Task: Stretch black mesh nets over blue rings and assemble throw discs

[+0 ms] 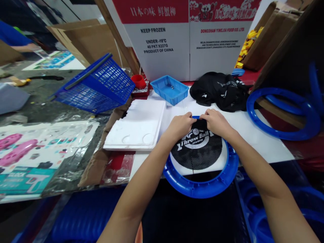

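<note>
I see a black mesh disc printed with "Throw Ball" lying inside a blue plastic ring, and the ring sits at the near edge of a white tabletop, just right of centre. Both of my hands are at the far rim of the ring, side by side and nearly touching. My left hand is curled, knuckles up, fingers pinched down on the far edge of the mesh where it meets the ring. My right hand mirrors it, fingers bent and pressing the same edge of the mesh; whether the thumbs are under the fabric I cannot tell. Both forearms reach in from the near edge, bare, angled inward so they form a narrow V over the ring. Left of the ring lies a white foam tray with round dimples. Beyond my hands, a small blue plastic tray sits by a heap of black mesh pieces. At far right more blue rings lean against dark board. To the far left a blue shopping basket tilts on its side, with a red cup beside it. A white carton marked "KEEP FROZEN" stands at the back, and printed toy packaging sheets cover the near left.
</note>
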`<state>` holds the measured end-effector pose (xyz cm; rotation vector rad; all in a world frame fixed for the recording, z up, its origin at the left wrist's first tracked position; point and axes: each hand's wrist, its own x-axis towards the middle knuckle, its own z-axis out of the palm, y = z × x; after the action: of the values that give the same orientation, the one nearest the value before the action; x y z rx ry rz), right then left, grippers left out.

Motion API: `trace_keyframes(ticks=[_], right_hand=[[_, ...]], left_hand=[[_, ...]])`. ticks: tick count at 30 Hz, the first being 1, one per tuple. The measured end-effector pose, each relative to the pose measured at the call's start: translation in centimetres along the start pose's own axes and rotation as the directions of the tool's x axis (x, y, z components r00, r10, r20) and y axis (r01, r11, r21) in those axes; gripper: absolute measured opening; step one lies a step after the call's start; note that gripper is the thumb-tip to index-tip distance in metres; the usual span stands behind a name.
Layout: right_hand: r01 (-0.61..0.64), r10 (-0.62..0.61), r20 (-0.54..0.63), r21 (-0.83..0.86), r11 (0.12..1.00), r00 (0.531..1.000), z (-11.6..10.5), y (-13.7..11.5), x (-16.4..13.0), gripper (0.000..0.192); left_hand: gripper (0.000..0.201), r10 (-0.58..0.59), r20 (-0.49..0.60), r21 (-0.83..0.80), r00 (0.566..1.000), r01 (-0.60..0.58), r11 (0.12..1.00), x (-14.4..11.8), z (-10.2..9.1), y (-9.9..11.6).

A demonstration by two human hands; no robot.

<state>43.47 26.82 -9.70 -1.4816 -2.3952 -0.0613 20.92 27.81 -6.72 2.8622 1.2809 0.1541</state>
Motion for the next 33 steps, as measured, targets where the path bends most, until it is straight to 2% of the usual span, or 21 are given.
trace_keyframes(ticks=[6, 13, 20, 33], right_hand=[[0.007, -0.006, -0.025, 0.054, 0.999, 1.0, -0.14, 0.16, 0.0, 0.041], [0.065, -0.068, -0.102, -0.026, 0.998, 0.992, -0.53, 0.19, -0.17, 0.041], [0.106, -0.105, -0.079, 0.008, 0.994, 0.991, -0.76, 0.19, -0.25, 0.042], [0.1, -0.1, -0.062, -0.004, 0.995, 0.993, -0.67, 0.26, -0.19, 0.042]], left_hand=[[0.039, -0.001, -0.017, -0.002, 1.0, 0.001, 1.0, -0.07, 0.03, 0.0], [0.04, 0.005, -0.04, 0.032, 0.999, -0.004, 0.999, -0.28, -0.11, 0.11], [0.04, 0.02, -0.016, 0.015, 1.0, -0.019, 1.0, -0.34, -0.23, 0.03], [0.038, 0.023, -0.02, 0.037, 1.0, -0.022, 0.999, -0.4, -0.24, 0.01]])
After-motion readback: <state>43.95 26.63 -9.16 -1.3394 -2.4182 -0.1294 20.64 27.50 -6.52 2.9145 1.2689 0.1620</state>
